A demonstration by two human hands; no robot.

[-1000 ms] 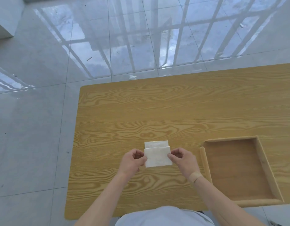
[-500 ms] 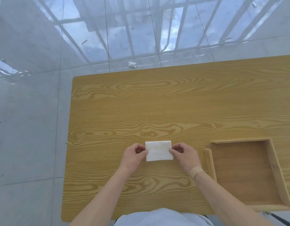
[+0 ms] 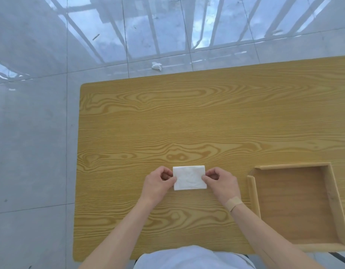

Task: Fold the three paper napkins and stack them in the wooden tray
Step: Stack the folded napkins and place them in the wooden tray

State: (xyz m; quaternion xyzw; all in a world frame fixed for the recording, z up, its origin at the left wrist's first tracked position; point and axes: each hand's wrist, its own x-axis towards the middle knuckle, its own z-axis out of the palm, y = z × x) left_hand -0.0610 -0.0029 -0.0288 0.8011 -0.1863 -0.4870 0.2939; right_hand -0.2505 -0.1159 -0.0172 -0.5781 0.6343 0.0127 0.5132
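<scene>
Lying flat on the wooden table (image 3: pixel 187 123), near its front edge, is a white folded napkin (image 3: pixel 189 178); rectangular, edges roughly square to the table edge; whether more than one napkin is in the stack cannot be told. Left hand (image 3: pixel 157 184) at the napkin's left edge; fingers curled, thumb and forefinger pinched on the paper. Right hand (image 3: pixel 222 183) at the right edge; same curled pinch on the paper; tan adhesive bandage (image 3: pixel 233 203) across the right wrist. Wooden tray (image 3: pixel 253 193) to the right of the hands, well apart from the napkin; bare wooden floor inside it; its far-right corner runs out of view. Beyond the table, a crumpled white scrap (image 3: pixel 156 66) on the glossy grey tiled floor (image 3: pixel 31 133).
</scene>
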